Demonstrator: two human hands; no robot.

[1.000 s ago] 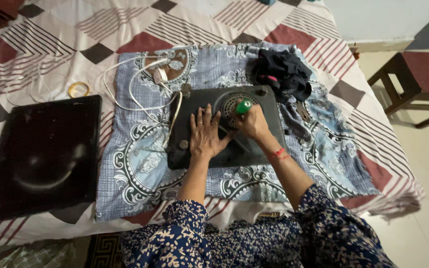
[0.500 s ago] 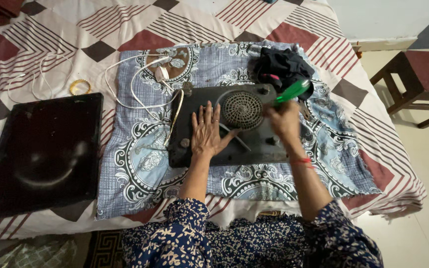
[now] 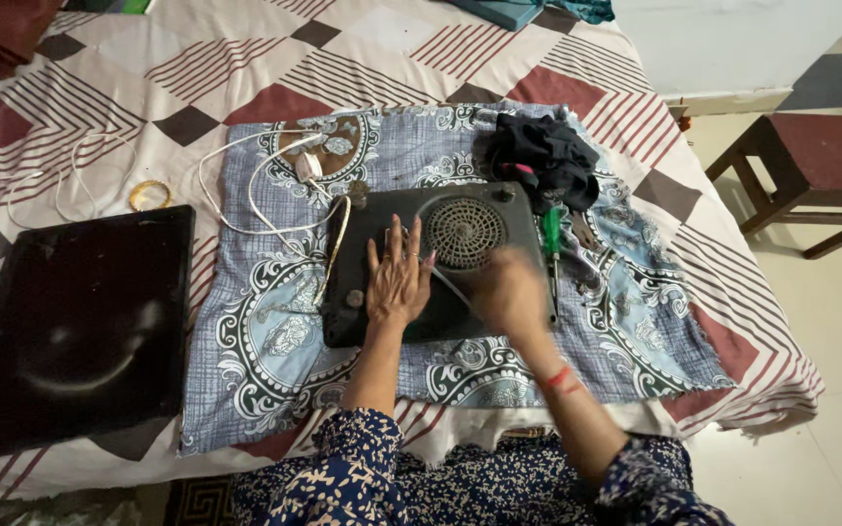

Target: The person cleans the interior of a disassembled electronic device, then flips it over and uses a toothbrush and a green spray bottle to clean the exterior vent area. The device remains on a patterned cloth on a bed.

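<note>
R hand (image 3: pixel 507 292) has let go of the green screwdriver (image 3: pixel 552 234), now beside the black stove base (image 3: pixel 382 219); its fingers too blurred to tell. L hand (image 3: pixel 397 278) flat, fingers apart.

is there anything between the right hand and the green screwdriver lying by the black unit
Nothing visible. The right hand is blurred over the black unit; the green screwdriver lies just beyond it at the unit's edge, with only bare casing between.

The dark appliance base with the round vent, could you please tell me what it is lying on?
The dark appliance base lies on a blue patterned cloth spread over the chequered bedsheet. The left hand rests flat on it. What lies directly beneath the base is covered.
</note>
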